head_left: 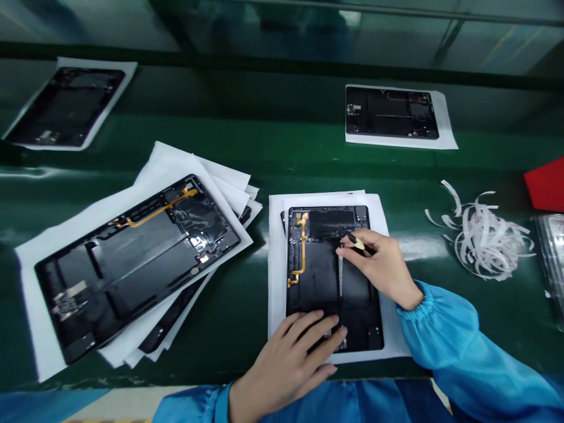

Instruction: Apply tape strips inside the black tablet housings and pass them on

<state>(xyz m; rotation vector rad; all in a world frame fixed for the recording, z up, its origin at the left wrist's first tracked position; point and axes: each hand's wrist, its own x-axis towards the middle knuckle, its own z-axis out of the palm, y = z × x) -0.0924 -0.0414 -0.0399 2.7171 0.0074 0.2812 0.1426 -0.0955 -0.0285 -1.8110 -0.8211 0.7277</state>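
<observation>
So the right hand [385, 261] had its thumb and fingers pinched around a little pen-like tool [358, 244], right by the upper end of a thin pale strip [341, 279]. The left hand [293, 358] wasn't gripping anything that I could see, just resting with fingers loosely spread over the near end of a dark tablet-like shell [319, 270]. That shell lay open side up on white paper [277, 294] in front of the person, with another dark edge peeking out underneath

Progress-wise, the gold ribbon cable [303, 247] was already in along its left side, and the strip was lying down the middle. I'd call this one unfinished since the tool was right on it, but can't tell how much was left

Off to the left, a similar shell [145, 252] topped a messy stack with paper between layers. It had a gold cable and a middle line too, so maybe about the same stage, though done or waiting, no clue. Two more sat across the green bench [282, 141], and a heap of curly white strips [489, 241] on the right looked like peeled backing, so probably a fair bit was done already
</observation>
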